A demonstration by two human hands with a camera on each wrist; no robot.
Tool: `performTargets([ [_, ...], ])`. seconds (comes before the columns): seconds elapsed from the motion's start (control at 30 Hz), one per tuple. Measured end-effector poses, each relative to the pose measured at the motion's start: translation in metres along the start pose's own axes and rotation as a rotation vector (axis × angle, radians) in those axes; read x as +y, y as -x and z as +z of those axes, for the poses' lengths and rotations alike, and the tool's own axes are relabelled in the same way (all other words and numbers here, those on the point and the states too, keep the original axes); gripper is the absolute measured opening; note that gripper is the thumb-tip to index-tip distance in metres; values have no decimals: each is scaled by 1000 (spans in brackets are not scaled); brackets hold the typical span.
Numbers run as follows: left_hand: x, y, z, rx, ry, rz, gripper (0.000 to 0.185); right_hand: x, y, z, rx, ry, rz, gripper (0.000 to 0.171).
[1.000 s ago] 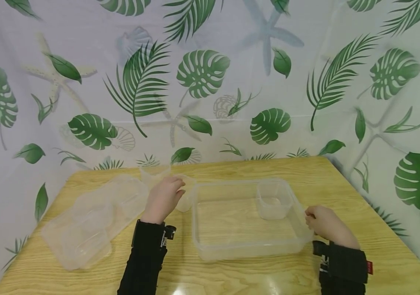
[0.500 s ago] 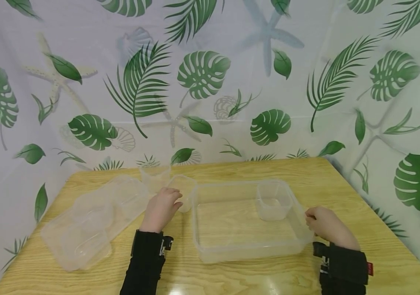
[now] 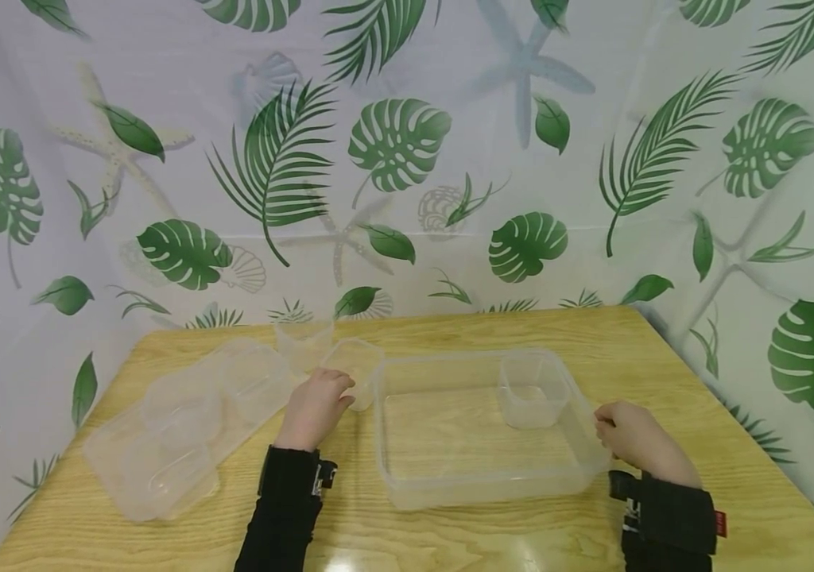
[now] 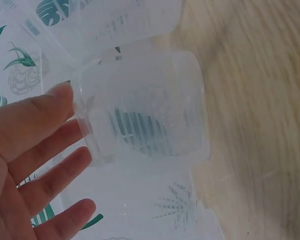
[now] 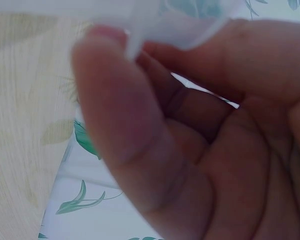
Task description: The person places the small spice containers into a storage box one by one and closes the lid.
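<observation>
I'm pinching the small box [image 4: 145, 115] with my left hand [image 3: 314, 407], the tub [image 3: 478, 491] with my right hand [image 3: 641, 445]; light, even pressure should serve.

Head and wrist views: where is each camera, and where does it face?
Head: head-worn, forward and down at the table; left hand and right hand show.
Left wrist: worn there, towards a small container; left hand shows.
Right wrist: likewise, towards the large box; right hand shows.
Shared by head and left wrist: the small container.
</observation>
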State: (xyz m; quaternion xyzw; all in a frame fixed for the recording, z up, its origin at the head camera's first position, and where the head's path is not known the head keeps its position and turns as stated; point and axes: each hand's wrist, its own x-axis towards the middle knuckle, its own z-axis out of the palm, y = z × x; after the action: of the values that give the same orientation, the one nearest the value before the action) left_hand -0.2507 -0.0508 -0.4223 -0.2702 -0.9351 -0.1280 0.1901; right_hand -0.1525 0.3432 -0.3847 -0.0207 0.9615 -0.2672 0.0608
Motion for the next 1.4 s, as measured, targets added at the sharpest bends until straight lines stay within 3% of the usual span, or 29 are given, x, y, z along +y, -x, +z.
performTargets([
  [0.47,0,-1,3,16,-36,-16,16,-1,0,-2,-1,20,-10,24],
  [0.93,-3,1,7,94,-63,46,9,0,0,-2,-13,18,-21,25],
  [1.17,-3,0,5,94,-108,45,5,0,0,-1,-13,15,-18,27],
  [1.37,-4,2,3,163,-110,56,5,1,0,-2,-10,19,-20,25],
  [1.4,-10,2,12,181,-131,55,6,1,0,-2,-9,20,-23,25],
])
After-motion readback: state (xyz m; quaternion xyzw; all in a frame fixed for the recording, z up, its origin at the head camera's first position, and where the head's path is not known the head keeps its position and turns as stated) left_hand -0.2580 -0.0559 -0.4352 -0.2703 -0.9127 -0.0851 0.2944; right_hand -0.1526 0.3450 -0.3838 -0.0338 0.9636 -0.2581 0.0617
